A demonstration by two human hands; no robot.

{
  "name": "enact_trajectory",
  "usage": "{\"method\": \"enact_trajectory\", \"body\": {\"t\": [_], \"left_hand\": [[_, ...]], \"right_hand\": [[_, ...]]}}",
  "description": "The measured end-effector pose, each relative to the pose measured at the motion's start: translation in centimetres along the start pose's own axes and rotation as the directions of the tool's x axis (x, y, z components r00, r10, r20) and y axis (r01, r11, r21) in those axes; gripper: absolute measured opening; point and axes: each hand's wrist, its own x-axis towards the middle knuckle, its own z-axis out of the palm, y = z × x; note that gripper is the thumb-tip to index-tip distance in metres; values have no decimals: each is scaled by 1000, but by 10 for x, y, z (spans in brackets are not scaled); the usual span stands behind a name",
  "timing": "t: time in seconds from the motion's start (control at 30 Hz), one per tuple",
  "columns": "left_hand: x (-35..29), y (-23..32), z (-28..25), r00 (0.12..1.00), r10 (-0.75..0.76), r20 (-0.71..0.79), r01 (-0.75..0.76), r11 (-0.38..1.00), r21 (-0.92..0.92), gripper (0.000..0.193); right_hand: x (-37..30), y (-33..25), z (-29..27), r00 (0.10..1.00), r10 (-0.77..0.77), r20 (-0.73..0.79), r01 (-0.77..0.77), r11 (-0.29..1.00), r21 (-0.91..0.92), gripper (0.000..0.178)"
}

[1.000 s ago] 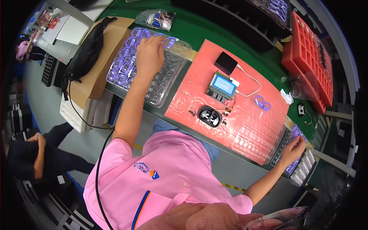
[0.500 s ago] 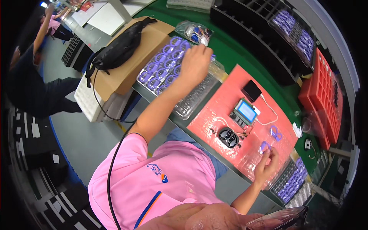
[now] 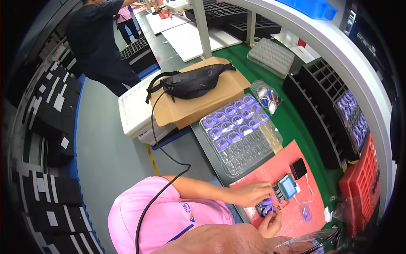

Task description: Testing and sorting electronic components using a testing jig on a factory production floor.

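Both hands meet over the pink mat (image 3: 247,181), close to its near edge. My left hand (image 3: 253,194) is closed, its fingertips pinching purple looped wristband material (image 3: 266,202). Just below it, my right hand (image 3: 270,223) is closed too, with thumb and fingers on the purple band. Whether they hold one band or two I cannot tell. A round black fixture (image 3: 259,209) lies under the hands, mostly covered. Beside them sits a small device with a lit blue screen (image 3: 289,186). Another purple wristband (image 3: 306,213) lies on the mat to the right.
A clear tray (image 3: 237,158) partly filled with purple wristbands stands left of the mat. A black power bank (image 3: 298,169) has a white cable. A black waist bag (image 3: 190,82) rests on a cardboard box (image 3: 234,86). Black racks and a red crate (image 3: 359,190) stand right. Another person stands far left.
My left hand has come back from the tray to the mat. My right hand has moved left across the mat to meet it at the black fixture. The view has turned.
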Motion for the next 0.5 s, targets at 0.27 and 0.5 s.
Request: {"method": "enact_trajectory", "body": {"t": [0.27,0.5], "left_hand": [[-16,-4,18,984,-141,109,144,989,-21,12],[-15,-6,25,968,-221,115,226,973,-35,13]], "right_hand": [[-8,-20,-4,989,150,14,-142,961,-238,21],[-17,-6,4,992,39,-124,-60,982,-178,24]]}}
